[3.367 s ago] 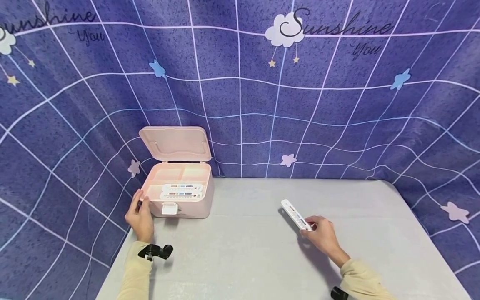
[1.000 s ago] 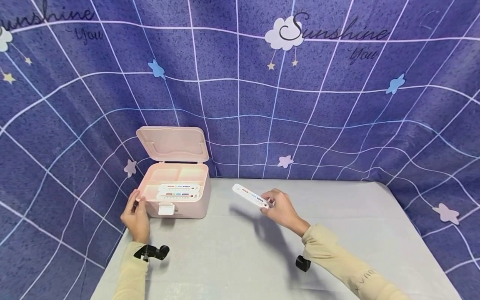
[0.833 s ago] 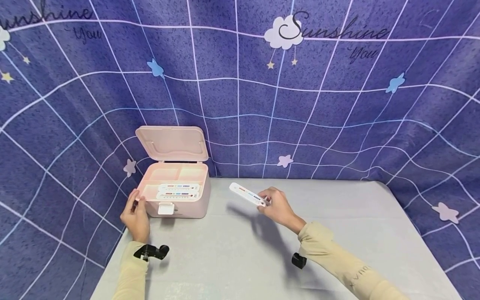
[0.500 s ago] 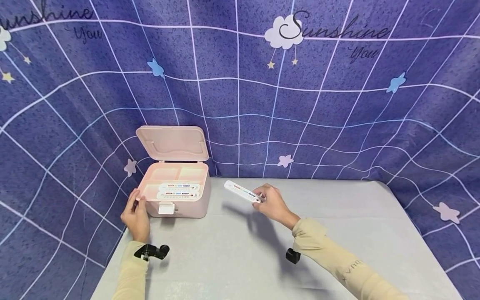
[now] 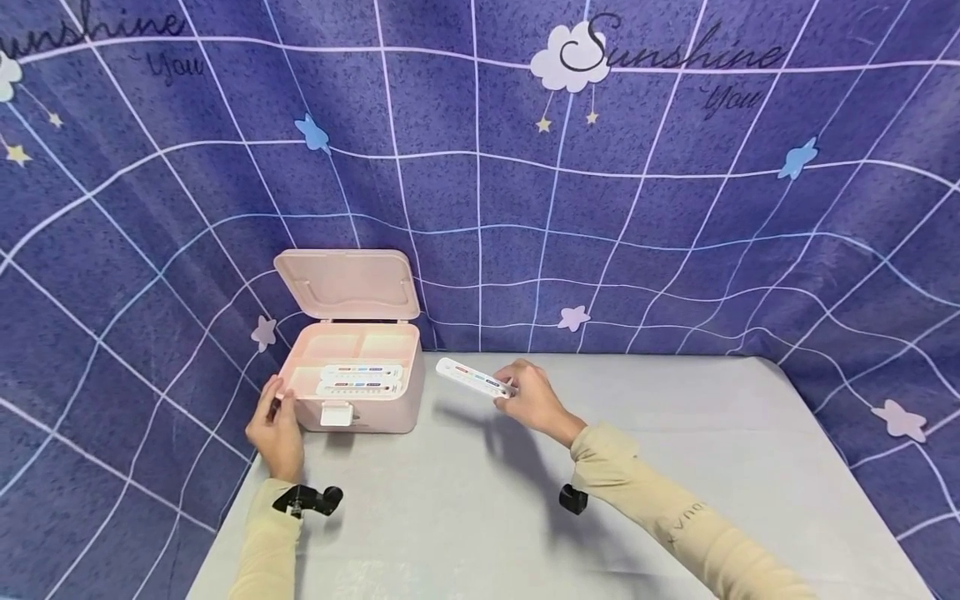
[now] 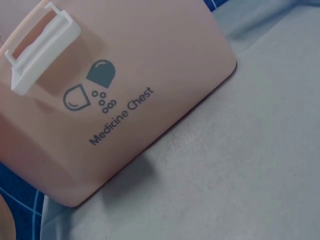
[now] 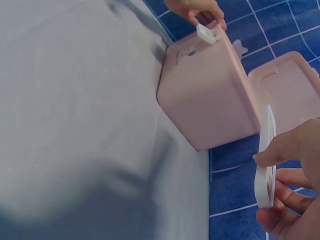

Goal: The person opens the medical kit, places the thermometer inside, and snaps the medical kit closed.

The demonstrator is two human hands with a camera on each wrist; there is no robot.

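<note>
A pink medicine chest (image 5: 390,414) stands at the table's left with its lid (image 5: 348,283) raised. Two white thermometers (image 5: 362,372) lie side by side in its front compartment. My left hand (image 5: 276,437) holds the chest's front left corner, fingers at the rim. To the right of the chest, my right hand (image 5: 534,404) pinches another white thermometer (image 5: 467,375) by its near end, above the table. In the right wrist view, thumb and fingers grip that thermometer (image 7: 264,187) edge-on. The left wrist view shows the chest's front with a white latch (image 6: 45,52); a sliver of skin shows at its edge.
A pale grey cloth covers the table (image 5: 450,517). Behind it and at the sides hangs a purple-blue curtain (image 5: 510,200) with grid lines and stars. The chest's two rear compartments (image 5: 337,346) are visible. Each wrist carries a black camera mount (image 5: 307,500).
My right hand has carried the thermometer leftward across the table, closer to the chest. My left hand, the chest and the thermometers in it have stayed in place.
</note>
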